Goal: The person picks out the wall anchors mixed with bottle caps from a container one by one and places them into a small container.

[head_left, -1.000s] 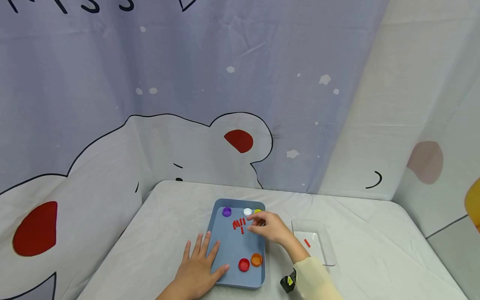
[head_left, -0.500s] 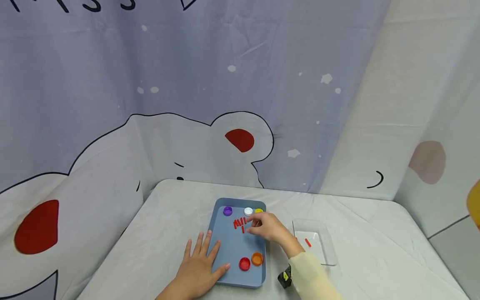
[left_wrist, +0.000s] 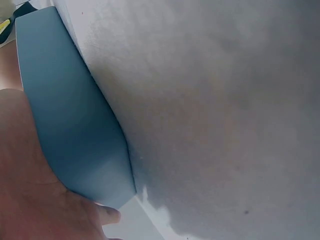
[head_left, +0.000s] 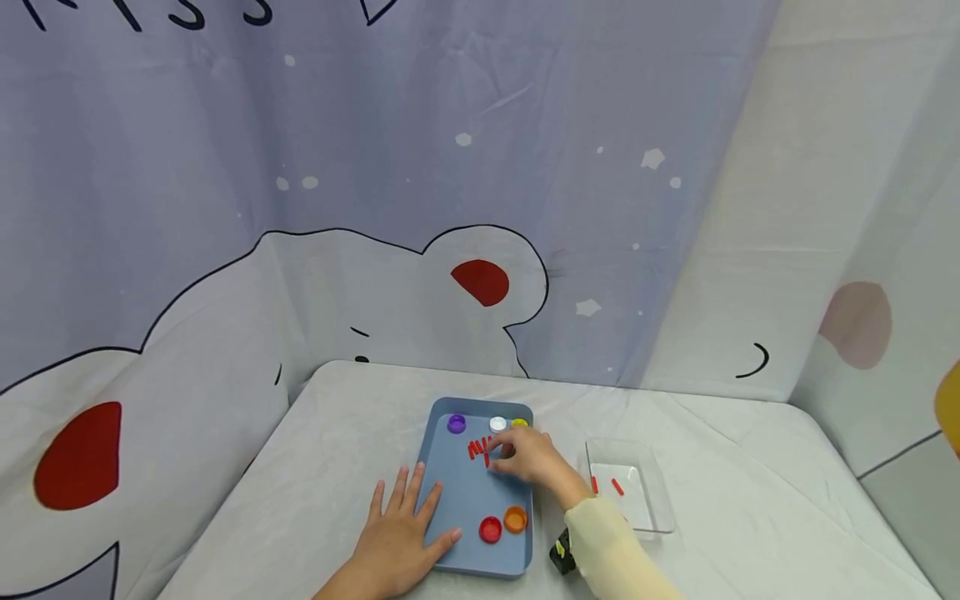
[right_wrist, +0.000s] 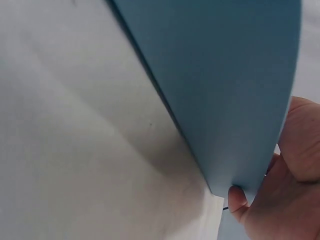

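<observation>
In the head view a blue-grey tray [head_left: 472,500] lies on the white cloth. My left hand [head_left: 396,529] lies flat with fingers spread, across the tray's left edge. The right hand [head_left: 528,457] is over the upper part of the tray, thumb and forefinger bent around the lower end of a group of short red sticks [head_left: 477,448]. A gap shows between those two fingertips; whether they pinch a stick is hidden. The left wrist view shows the tray's side wall [left_wrist: 75,110] beside the left hand [left_wrist: 40,180]; the right hand [right_wrist: 285,195] appears beyond the wall in the right wrist view.
Purple [head_left: 456,424], white [head_left: 497,425] and yellow [head_left: 519,423] round caps sit at the tray's far end; red [head_left: 491,529] and orange [head_left: 515,519] ones lie near its front. Right of the tray stand a clear box [head_left: 647,500] holding red sticks and a small black object [head_left: 562,552].
My right hand has shifted slightly left, closer to the red sticks, and its sleeve has moved left too. A second stick in the clear box has come into view. The left hand stays put.
</observation>
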A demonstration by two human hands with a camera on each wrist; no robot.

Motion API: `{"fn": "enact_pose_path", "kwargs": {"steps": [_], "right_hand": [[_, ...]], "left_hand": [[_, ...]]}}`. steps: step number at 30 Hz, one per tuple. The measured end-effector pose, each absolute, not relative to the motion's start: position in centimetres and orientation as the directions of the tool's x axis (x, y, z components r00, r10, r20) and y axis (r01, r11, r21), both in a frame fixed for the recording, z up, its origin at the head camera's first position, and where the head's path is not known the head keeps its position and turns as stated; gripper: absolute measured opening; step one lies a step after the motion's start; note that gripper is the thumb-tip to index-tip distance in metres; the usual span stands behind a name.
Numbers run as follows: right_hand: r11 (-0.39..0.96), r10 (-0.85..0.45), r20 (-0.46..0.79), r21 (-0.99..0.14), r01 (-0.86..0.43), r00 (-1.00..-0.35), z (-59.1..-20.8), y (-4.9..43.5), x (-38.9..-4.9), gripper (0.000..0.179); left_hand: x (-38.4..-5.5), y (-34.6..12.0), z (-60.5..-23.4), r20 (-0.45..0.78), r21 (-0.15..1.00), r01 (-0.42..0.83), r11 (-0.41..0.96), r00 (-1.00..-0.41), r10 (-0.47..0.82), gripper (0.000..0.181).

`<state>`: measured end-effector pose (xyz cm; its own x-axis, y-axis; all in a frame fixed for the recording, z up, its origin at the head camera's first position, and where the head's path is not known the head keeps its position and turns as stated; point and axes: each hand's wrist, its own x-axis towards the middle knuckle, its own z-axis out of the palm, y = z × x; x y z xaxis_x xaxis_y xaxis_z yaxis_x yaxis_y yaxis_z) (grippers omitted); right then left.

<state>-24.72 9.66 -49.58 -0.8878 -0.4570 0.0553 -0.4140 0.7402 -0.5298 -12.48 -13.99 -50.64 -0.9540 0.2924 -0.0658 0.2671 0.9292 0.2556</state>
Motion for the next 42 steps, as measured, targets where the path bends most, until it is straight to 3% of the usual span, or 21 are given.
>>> {"fn": "enact_pose_path", "kwargs": {"steps": [42], "right_hand": [[0.778,-0.438,0.064,-0.474,-0.413,-0.897,-49.80,8.90,-24.55,0.024]], "left_hand": [[-12.55,-14.16,-50.99,-0.054,0.261,0.268,0.928,-0.955,0.291,0.085]]}}
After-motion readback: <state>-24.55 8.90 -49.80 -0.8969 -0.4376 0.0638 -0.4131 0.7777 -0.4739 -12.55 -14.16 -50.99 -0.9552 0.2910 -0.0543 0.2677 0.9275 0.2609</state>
